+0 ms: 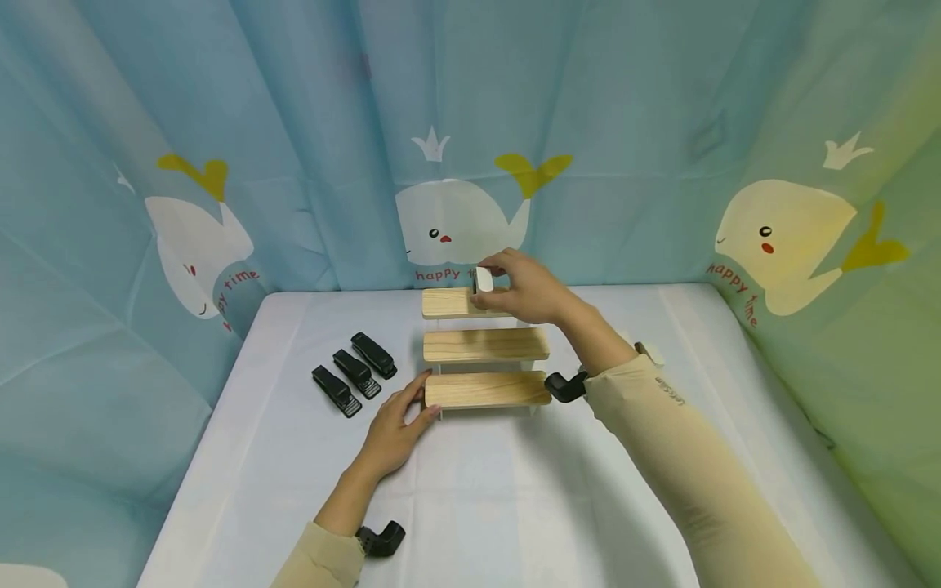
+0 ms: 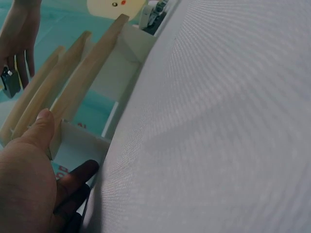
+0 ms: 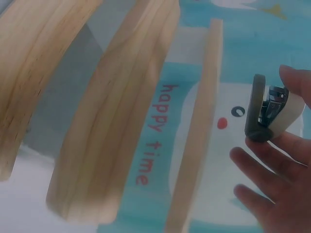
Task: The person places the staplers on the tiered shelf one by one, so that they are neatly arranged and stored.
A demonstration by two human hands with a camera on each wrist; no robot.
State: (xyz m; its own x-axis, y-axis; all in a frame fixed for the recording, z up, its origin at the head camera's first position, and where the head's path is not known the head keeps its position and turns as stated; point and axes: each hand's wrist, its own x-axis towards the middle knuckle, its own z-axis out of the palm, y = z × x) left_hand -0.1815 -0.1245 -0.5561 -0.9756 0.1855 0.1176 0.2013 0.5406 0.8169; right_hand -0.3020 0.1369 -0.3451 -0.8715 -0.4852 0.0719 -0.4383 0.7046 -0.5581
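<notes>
A three-step wooden shelf [image 1: 485, 346] with pale boards and white supports stands on the table. My right hand [image 1: 532, 287] pinches a small stapler [image 1: 483, 280] with a white top and a dark base. In the right wrist view the stapler [image 3: 260, 109] is held a little above the top board [image 3: 199, 126], with a gap between them. My left hand [image 1: 393, 430] grips the left end of the lowest board [image 1: 488, 389]. In the left wrist view its thumb lies on the board, and the other fingers are beside the white side panel [image 2: 80, 145].
Several black staplers [image 1: 356, 374] lie in a slanted row left of the shelf. A white-topped object [image 1: 650, 353], partly hidden by the right arm, lies to the right. A blue curtain [image 1: 323, 147] with whale prints hangs behind the white table [image 1: 294, 482].
</notes>
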